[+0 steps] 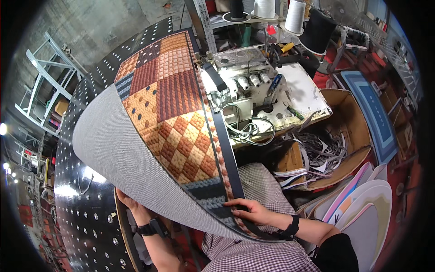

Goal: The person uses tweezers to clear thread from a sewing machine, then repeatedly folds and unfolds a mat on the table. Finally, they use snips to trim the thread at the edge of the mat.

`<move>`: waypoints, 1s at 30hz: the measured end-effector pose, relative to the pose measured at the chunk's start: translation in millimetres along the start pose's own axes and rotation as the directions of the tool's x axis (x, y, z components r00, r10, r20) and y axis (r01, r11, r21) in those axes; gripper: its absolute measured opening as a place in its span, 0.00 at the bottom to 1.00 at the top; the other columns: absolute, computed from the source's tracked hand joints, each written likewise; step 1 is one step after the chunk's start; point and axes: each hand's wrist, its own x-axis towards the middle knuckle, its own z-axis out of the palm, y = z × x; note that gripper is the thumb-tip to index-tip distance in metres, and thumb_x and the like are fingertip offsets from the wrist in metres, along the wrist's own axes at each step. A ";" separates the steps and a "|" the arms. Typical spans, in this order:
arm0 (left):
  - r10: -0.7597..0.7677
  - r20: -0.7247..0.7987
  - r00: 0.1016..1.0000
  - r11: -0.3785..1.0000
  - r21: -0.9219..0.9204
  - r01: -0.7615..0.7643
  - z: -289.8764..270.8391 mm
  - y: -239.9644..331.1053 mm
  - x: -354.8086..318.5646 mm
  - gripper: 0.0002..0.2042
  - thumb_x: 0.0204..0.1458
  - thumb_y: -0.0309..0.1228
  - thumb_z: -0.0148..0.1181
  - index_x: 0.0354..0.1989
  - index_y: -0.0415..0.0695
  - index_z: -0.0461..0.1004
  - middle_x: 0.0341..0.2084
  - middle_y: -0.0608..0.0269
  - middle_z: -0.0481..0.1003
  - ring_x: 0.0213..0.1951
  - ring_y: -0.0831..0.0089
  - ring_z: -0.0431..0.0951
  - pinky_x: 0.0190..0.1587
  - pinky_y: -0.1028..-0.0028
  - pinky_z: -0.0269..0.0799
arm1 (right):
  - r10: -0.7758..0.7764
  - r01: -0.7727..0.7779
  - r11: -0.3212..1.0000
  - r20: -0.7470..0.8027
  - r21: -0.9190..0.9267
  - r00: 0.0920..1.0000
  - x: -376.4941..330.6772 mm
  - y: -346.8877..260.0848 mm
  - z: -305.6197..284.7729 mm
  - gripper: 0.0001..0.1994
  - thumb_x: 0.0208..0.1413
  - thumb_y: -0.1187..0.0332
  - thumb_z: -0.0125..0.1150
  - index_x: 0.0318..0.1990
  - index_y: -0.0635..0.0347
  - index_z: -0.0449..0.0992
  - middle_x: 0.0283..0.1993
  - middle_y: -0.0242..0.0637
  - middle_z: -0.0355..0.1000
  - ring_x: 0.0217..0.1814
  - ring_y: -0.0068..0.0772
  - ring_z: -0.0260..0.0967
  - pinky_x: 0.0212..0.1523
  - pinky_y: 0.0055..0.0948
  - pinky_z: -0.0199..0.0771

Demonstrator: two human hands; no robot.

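Observation:
A large mat (174, 104) with a brown, orange and blue patchwork print and a grey woven underside (118, 145) curls up in front of me. A dark binding strip (226, 149) runs along its right edge up to a white sewing machine (253, 86). My right hand (251, 211) presses flat on the mat's near edge and the dark strip. My left hand (133, 206) grips the mat's lower edge from beneath the grey side; its fingers are partly hidden.
A black round table (86, 204) studded with metal dots lies at the left. A cardboard box (344, 136) of grey strip offcuts sits at the right, with stacked mats (362, 204) below it. Thread cones (294, 16) stand behind the machine.

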 end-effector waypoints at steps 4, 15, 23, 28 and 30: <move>-0.051 0.034 0.998 0.986 0.162 0.045 10.3 7.3 20.4 0.24 0.52 0.47 0.50 0.50 0.41 0.68 0.41 0.60 0.74 0.44 0.65 0.73 0.44 0.65 0.69 | -0.102 0.097 0.990 -0.046 -0.104 0.994 3.0 3.4 -0.7 0.17 0.58 0.70 0.52 0.55 0.60 0.66 0.46 0.32 0.67 0.45 0.20 0.64 0.47 0.20 0.63; 0.203 0.012 0.979 0.802 0.572 -0.173 78.5 83.4 -106.3 0.28 0.58 0.51 0.39 0.63 0.48 0.53 0.55 0.62 0.62 0.55 0.70 0.64 0.51 0.70 0.62 | -0.204 0.193 0.974 -0.101 -0.115 0.974 27.8 14.4 -11.3 0.14 0.57 0.72 0.52 0.51 0.59 0.69 0.43 0.31 0.68 0.44 0.20 0.65 0.47 0.21 0.64; 0.156 -0.300 0.941 0.891 0.454 -0.003 -6.4 59.9 -104.5 0.20 0.56 0.36 0.50 0.50 0.33 0.64 0.43 0.55 0.71 0.43 0.68 0.74 0.45 0.70 0.71 | -0.216 0.199 0.958 -0.066 -0.205 0.974 42.8 0.9 -21.3 0.14 0.56 0.71 0.54 0.50 0.58 0.70 0.40 0.28 0.68 0.40 0.17 0.64 0.45 0.20 0.64; 0.192 -0.292 0.937 0.903 0.427 -0.052 -21.8 37.4 -82.6 0.19 0.54 0.31 0.51 0.51 0.32 0.64 0.45 0.55 0.71 0.44 0.67 0.74 0.48 0.68 0.69 | -0.168 0.147 0.954 -0.060 -0.261 0.984 41.8 0.0 -25.4 0.14 0.56 0.71 0.53 0.50 0.58 0.70 0.44 0.31 0.70 0.44 0.21 0.66 0.48 0.22 0.65; 0.205 -0.290 0.935 0.905 0.419 -0.069 -22.2 27.7 -74.5 0.18 0.53 0.30 0.52 0.51 0.33 0.64 0.45 0.55 0.70 0.44 0.66 0.73 0.48 0.68 0.69 | -0.225 0.197 0.936 -0.062 -0.293 0.972 44.1 -0.4 -26.6 0.14 0.56 0.71 0.53 0.50 0.58 0.69 0.46 0.32 0.70 0.47 0.24 0.66 0.49 0.23 0.65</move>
